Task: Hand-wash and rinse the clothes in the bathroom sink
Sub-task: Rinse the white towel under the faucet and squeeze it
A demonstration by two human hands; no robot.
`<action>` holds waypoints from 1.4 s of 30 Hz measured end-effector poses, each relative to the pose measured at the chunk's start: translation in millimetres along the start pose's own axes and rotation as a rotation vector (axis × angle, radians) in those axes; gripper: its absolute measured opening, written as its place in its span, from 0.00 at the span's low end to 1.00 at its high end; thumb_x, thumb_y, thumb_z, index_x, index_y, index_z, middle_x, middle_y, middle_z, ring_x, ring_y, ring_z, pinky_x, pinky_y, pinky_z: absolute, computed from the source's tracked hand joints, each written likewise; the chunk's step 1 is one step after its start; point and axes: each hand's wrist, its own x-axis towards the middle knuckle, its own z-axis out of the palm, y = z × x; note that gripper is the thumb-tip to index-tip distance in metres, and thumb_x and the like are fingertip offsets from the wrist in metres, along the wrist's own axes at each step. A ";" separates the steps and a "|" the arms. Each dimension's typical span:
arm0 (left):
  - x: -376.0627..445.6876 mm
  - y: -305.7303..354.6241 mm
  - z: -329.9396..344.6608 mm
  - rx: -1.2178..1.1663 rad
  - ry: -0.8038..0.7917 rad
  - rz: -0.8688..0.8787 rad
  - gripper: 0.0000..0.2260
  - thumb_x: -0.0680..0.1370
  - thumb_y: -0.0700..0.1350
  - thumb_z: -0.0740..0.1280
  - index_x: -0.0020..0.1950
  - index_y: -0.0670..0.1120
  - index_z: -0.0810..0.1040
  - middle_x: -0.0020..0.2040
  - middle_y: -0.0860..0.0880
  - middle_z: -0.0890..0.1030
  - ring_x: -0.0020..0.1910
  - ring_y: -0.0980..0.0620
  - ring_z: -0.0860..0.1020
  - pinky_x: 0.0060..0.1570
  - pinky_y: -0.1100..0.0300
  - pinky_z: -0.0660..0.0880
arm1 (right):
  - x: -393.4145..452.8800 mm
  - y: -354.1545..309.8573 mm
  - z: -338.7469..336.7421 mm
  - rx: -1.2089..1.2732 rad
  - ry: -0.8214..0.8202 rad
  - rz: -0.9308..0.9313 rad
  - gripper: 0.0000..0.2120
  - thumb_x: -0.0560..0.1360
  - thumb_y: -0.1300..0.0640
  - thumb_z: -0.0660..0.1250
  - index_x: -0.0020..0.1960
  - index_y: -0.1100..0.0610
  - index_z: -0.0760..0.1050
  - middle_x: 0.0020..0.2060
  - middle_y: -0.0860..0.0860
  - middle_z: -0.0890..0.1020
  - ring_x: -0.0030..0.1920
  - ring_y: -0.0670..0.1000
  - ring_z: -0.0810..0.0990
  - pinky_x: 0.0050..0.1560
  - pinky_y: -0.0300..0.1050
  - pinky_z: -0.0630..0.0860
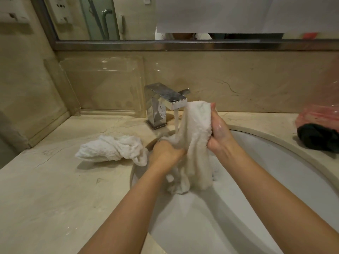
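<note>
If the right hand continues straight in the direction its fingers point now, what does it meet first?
The right hand grips the white cloth, fingers pointing up and away. Beyond them, the first thing is probably the beige wall behind the sink, though depth is unclear.

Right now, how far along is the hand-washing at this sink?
Looks done: a wrung white cloth lies on the counter beside the sink. In hand: the left hand and right hand grip a white garment under the running tap. Probably left: a dark garment waits at the right.
</note>
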 end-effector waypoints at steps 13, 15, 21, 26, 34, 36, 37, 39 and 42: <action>-4.2 12.4 -1.7 -0.453 -0.124 0.025 0.16 0.76 0.46 0.70 0.63 0.44 0.77 0.58 0.45 0.81 0.57 0.46 0.79 0.59 0.53 0.75 | -9.3 -11.2 25.4 0.237 0.025 -0.062 0.24 0.81 0.44 0.56 0.64 0.63 0.73 0.48 0.60 0.81 0.51 0.57 0.80 0.53 0.53 0.77; -0.5 12.9 -4.7 -0.646 0.044 -0.078 0.17 0.74 0.46 0.71 0.62 0.44 0.77 0.56 0.45 0.81 0.55 0.44 0.79 0.57 0.51 0.76 | -6.0 -16.8 21.3 0.270 0.059 -0.096 0.22 0.82 0.46 0.56 0.67 0.62 0.71 0.51 0.61 0.80 0.52 0.58 0.79 0.51 0.55 0.76; -1.4 20.4 -16.9 -1.249 0.182 0.041 0.15 0.68 0.31 0.60 0.52 0.42 0.74 0.42 0.47 0.79 0.42 0.52 0.77 0.41 0.62 0.75 | -1.7 3.4 -11.0 -0.180 0.417 0.161 0.16 0.78 0.48 0.66 0.59 0.57 0.74 0.55 0.56 0.80 0.49 0.54 0.80 0.48 0.51 0.75; -11.0 23.8 -26.8 -1.576 0.055 0.024 0.15 0.75 0.30 0.53 0.35 0.41 0.74 0.27 0.49 0.78 0.33 0.54 0.77 0.33 0.64 0.76 | -8.2 52.5 -23.0 -0.287 0.280 0.610 0.33 0.72 0.33 0.63 0.62 0.60 0.73 0.59 0.62 0.74 0.61 0.64 0.72 0.62 0.65 0.69; 2.5 25.0 -10.1 -1.272 0.296 0.077 0.26 0.68 0.55 0.77 0.62 0.53 0.70 0.60 0.47 0.78 0.58 0.50 0.79 0.61 0.51 0.76 | 8.8 43.1 6.7 0.007 0.243 0.147 0.19 0.77 0.52 0.60 0.63 0.62 0.73 0.56 0.61 0.81 0.53 0.59 0.82 0.51 0.54 0.81; 7.5 24.7 -1.3 -1.055 0.437 0.135 0.10 0.75 0.55 0.71 0.48 0.53 0.74 0.50 0.49 0.81 0.50 0.51 0.80 0.53 0.57 0.77 | 11.5 45.3 12.5 -0.225 0.374 -0.005 0.22 0.75 0.59 0.61 0.69 0.58 0.67 0.58 0.60 0.79 0.53 0.58 0.82 0.51 0.54 0.81; 10.8 24.2 1.5 -0.982 0.489 0.136 0.08 0.77 0.56 0.69 0.45 0.53 0.74 0.48 0.48 0.81 0.48 0.51 0.80 0.50 0.57 0.77 | 11.4 47.2 14.3 -0.332 0.414 -0.066 0.22 0.75 0.62 0.61 0.68 0.58 0.67 0.57 0.58 0.80 0.53 0.57 0.81 0.49 0.51 0.81; 13.6 25.0 3.8 -0.913 0.512 0.112 0.09 0.79 0.56 0.65 0.42 0.55 0.74 0.47 0.48 0.82 0.47 0.51 0.80 0.48 0.57 0.77 | 13.5 51.5 15.0 -0.535 0.429 -0.164 0.16 0.74 0.65 0.60 0.60 0.57 0.74 0.51 0.54 0.82 0.49 0.55 0.81 0.42 0.44 0.78; 17.2 23.5 -0.6 -1.076 0.428 -0.037 0.10 0.80 0.50 0.64 0.39 0.51 0.77 0.39 0.48 0.81 0.42 0.48 0.80 0.46 0.54 0.76 | 8.0 53.0 19.4 -0.718 0.332 -0.316 0.15 0.72 0.71 0.59 0.41 0.51 0.74 0.36 0.47 0.79 0.38 0.49 0.78 0.36 0.38 0.73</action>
